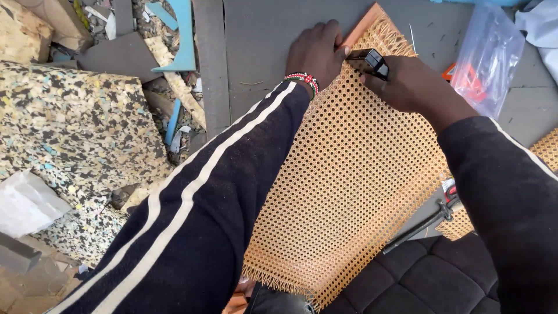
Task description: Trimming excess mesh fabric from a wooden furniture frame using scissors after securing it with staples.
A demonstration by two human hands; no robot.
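A sheet of woven cane webbing (354, 174) lies over a wooden frame (367, 20) on a grey table (261, 35). My left hand (317, 52) presses flat on the webbing's far left edge, a beaded bracelet (305, 81) on its wrist. My right hand (407, 84) grips a black stapler-like tool (369, 61) set against the webbing near the far corner, close to my left fingertips. Both arms wear dark sleeves, the left with white stripes.
A clear plastic bag (488, 55) lies at the far right. Speckled foam blocks (75, 134) and scrap pieces pile up on the left. A black tufted cushion (430, 279) and a metal tool (418, 224) sit at the near right.
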